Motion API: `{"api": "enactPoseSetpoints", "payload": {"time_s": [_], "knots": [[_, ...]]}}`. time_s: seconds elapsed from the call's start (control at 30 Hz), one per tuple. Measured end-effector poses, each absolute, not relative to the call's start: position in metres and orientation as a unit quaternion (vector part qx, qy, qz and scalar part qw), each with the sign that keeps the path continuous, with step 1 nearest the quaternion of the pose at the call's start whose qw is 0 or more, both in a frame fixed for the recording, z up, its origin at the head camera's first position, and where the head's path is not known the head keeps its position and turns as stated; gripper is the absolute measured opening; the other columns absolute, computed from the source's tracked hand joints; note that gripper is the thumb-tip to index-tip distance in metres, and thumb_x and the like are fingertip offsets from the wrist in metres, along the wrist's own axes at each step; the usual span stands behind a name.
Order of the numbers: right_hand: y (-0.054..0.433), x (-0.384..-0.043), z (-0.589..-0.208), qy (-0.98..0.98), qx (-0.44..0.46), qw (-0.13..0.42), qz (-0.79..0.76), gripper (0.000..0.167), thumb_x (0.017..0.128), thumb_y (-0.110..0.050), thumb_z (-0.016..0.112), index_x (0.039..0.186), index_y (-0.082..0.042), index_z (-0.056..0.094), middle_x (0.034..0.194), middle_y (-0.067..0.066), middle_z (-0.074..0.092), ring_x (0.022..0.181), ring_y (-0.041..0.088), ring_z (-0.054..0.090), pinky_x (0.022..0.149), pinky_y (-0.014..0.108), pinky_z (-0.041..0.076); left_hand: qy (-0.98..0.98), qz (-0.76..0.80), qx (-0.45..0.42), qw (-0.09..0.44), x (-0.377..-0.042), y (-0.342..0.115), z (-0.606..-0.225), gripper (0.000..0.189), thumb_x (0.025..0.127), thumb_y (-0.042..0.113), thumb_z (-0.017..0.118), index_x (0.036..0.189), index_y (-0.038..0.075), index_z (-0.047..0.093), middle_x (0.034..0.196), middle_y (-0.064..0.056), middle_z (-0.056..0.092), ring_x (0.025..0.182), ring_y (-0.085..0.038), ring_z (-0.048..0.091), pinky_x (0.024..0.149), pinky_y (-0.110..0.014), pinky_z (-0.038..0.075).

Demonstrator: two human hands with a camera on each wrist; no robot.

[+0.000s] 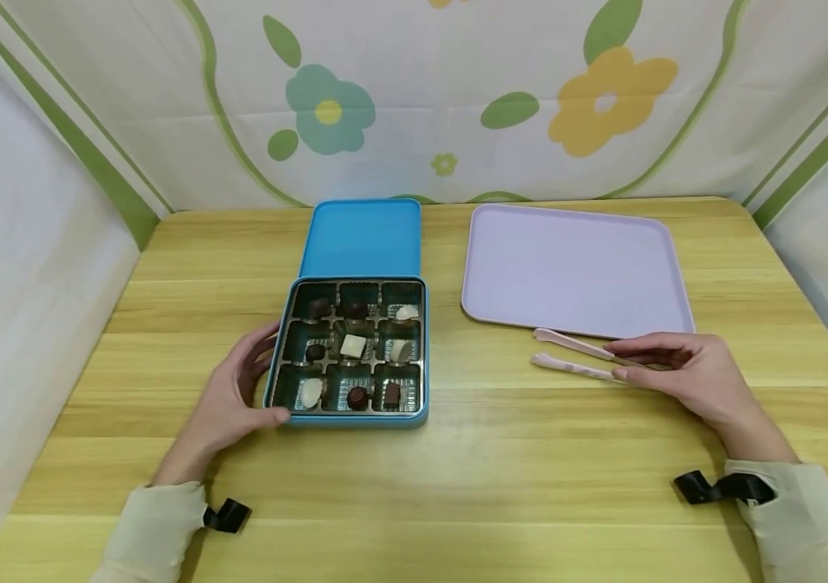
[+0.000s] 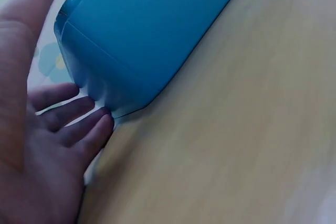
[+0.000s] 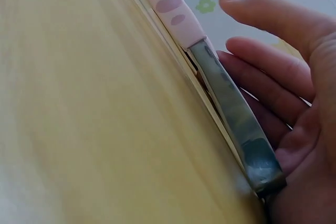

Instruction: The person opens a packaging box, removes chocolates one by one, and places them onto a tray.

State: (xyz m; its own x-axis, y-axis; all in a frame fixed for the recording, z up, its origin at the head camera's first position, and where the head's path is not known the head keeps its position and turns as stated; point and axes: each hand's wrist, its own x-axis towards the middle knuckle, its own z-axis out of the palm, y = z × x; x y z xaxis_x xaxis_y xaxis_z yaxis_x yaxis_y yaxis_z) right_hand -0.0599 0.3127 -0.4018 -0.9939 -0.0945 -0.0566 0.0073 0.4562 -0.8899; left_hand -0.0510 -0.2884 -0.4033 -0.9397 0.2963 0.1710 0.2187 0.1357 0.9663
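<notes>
Beside the blue tin box (image 1: 355,422), my left hand (image 1: 227,397) has its fingers along the left side and its thumb at the front left corner. In the left wrist view its extended fingertips meet the wall of the box. A divided tray inside holds several dark and white chocolates, among them a white square chocolate (image 1: 353,346). My right hand (image 1: 690,380) is around the pink-tipped tongs (image 1: 574,367) lying by the lavender tray (image 1: 574,267). In the right wrist view its thumb and fingers are spread apart around the tongs' metal body (image 3: 236,114).
A flat blue lid (image 1: 363,237) lies behind the box, its front edge against the box's back. The wooden table (image 1: 486,486) ends at a white floral curtain (image 1: 428,105). Black straps (image 1: 227,515) are on both sleeves.
</notes>
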Motion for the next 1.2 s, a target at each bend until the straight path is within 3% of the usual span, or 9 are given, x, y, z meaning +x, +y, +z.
{"api": "enactPoseSetpoints", "payload": {"time_s": [0.13, 0.3, 0.5, 1.2], "knots": [[0.312, -0.06, -0.399, 0.867, -0.048, 0.057, -0.493, 0.045, 0.084, -0.005, 0.092, 0.127, -0.004, 0.079, 0.115, -0.015, 0.082, 0.105, 0.0, 0.075, 0.082, 0.014, 0.058, 0.8, 0.573, 0.163, 0.065, -0.048, -0.289, -0.4, 0.136, 0.059, -0.009, 0.097, 0.171, 0.016, 0.025, 0.17, -0.017, 0.038, 0.147, -0.002, 0.044, 0.117, -0.009, 0.036], [0.309, -0.06, -0.398, 0.879, -0.074, 0.058, -0.467, 0.05, 0.081, -0.009, 0.095, 0.128, -0.012, 0.079, 0.119, -0.013, 0.08, 0.105, 0.002, 0.073, 0.085, 0.012, 0.055, 0.836, 0.525, 0.129, 0.093, -0.044, -0.285, -0.397, 0.141, 0.063, 0.002, 0.103, 0.171, 0.03, 0.019, 0.166, -0.015, 0.039, 0.137, -0.004, 0.048, 0.108, -0.011, 0.043], [0.306, -0.06, -0.4, 0.876, -0.089, 0.042, -0.472, 0.05, 0.081, -0.002, 0.094, 0.127, -0.01, 0.079, 0.118, -0.012, 0.079, 0.1, 0.005, 0.073, 0.082, 0.014, 0.055, 0.839, 0.521, 0.122, 0.098, -0.043, -0.281, -0.397, 0.135, 0.067, 0.005, 0.102, 0.171, 0.028, 0.02, 0.159, -0.013, 0.045, 0.128, -0.003, 0.055, 0.101, -0.015, 0.051], [0.299, -0.059, -0.402, 0.889, -0.107, -0.001, -0.446, 0.052, 0.076, -0.001, 0.097, 0.123, -0.013, 0.081, 0.114, -0.011, 0.076, 0.096, 0.005, 0.066, 0.082, 0.012, 0.05, 0.853, 0.5, 0.108, 0.104, -0.043, -0.282, -0.396, 0.138, 0.068, 0.012, 0.104, 0.172, 0.034, 0.017, 0.16, -0.009, 0.046, 0.129, -0.003, 0.055, 0.102, -0.014, 0.048]]}}
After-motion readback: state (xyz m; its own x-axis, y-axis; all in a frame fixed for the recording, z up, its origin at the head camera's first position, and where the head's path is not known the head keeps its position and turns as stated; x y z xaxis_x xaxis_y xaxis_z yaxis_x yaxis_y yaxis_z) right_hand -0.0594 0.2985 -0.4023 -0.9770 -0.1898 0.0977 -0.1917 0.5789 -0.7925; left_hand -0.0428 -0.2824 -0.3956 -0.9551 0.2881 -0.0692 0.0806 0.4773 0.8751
